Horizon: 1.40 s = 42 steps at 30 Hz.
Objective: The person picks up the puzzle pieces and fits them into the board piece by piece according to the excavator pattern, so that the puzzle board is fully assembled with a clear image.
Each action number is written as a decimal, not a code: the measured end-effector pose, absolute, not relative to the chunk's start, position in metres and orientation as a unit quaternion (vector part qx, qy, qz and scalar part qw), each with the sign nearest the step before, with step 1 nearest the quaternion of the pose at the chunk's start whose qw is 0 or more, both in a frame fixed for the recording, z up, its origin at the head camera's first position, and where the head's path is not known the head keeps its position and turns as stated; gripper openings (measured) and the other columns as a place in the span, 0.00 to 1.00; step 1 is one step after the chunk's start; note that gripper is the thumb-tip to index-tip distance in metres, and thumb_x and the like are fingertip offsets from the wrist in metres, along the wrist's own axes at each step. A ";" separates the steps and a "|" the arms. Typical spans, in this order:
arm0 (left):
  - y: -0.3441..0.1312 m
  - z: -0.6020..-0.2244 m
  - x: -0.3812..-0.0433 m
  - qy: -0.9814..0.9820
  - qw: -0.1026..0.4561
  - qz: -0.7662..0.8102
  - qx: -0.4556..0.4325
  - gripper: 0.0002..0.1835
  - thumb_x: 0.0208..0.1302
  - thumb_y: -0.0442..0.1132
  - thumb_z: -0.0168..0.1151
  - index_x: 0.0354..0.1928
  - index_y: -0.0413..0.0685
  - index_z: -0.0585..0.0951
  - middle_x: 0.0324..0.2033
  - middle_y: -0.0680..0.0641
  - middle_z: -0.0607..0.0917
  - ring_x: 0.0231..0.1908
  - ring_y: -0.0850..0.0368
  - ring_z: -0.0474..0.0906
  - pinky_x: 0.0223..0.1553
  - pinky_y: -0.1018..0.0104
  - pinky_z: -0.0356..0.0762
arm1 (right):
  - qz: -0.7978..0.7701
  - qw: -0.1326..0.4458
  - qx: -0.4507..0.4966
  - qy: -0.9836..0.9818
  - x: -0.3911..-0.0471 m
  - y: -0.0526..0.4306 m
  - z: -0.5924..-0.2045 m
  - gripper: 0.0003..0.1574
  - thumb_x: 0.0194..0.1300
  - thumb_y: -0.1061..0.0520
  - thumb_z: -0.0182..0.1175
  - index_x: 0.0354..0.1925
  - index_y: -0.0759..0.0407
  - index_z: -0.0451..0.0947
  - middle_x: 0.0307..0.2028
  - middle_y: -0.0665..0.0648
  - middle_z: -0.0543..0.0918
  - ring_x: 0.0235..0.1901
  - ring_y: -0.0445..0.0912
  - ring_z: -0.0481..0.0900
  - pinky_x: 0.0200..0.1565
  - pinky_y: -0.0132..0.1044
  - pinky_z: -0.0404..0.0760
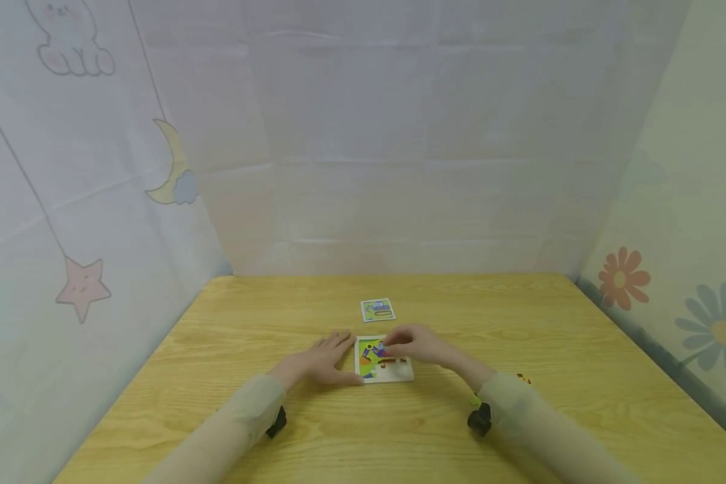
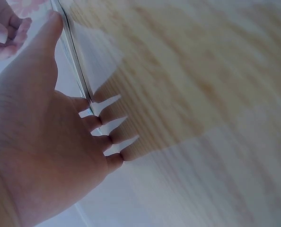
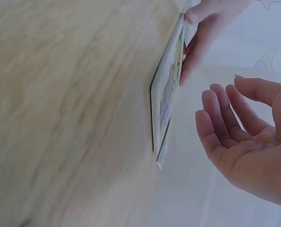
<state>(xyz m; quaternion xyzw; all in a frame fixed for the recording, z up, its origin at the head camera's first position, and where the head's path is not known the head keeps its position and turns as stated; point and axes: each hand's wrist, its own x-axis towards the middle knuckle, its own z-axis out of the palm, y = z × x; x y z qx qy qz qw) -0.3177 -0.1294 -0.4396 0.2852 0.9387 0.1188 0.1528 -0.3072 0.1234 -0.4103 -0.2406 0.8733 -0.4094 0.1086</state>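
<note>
A small white-framed picture puzzle (image 1: pixel 366 368) lies on the wooden table, its board partly covered by green, blue and orange picture pieces; bare white board shows at its lower right. My left hand (image 1: pixel 323 363) rests beside the frame's left side, fingers spread and the thumb at the near left corner. Over the puzzle's right part hovers my right hand (image 1: pixel 417 344), fingers pointing left and covering some of the picture. In the right wrist view this right hand (image 3: pixel 254 137) has loosely bent fingers, thumb apart, and no piece shows between them.
A printed picture card (image 1: pixel 378 310) lies just behind the puzzle. Colourful pieces (image 1: pixel 523 378) peek out beside my right forearm, partly hidden by the sleeve. Fabric with printed drawings (image 1: pixel 399 168) hangs around the table's back and sides.
</note>
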 end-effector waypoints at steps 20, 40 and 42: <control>-0.129 -0.442 -0.319 0.936 0.140 0.131 0.297 0.52 0.57 0.69 0.54 0.74 0.49 0.48 0.74 0.47 0.47 0.72 0.39 0.38 0.70 0.41 0.40 | -0.416 0.052 -0.281 0.863 -0.290 0.182 -0.385 0.16 0.67 0.50 0.57 0.48 0.55 0.79 0.45 0.58 0.83 0.45 0.47 0.81 0.47 0.35 0.80; -0.129 -0.442 -0.318 0.935 0.147 0.133 0.294 0.51 0.57 0.70 0.52 0.74 0.51 0.48 0.74 0.49 0.49 0.72 0.40 0.37 0.71 0.42 0.39 | -0.386 0.051 -0.286 0.876 -0.267 0.235 -0.393 0.16 0.65 0.49 0.59 0.48 0.55 0.78 0.44 0.60 0.83 0.42 0.40 0.80 0.43 0.30 0.80; -0.129 -0.441 -0.318 0.936 0.146 0.133 0.293 0.51 0.57 0.70 0.52 0.74 0.51 0.48 0.74 0.49 0.49 0.72 0.39 0.38 0.71 0.42 0.39 | -0.388 0.056 -0.288 0.874 -0.264 0.239 -0.394 0.18 0.65 0.49 0.59 0.49 0.56 0.77 0.45 0.60 0.82 0.43 0.40 0.80 0.44 0.30 0.80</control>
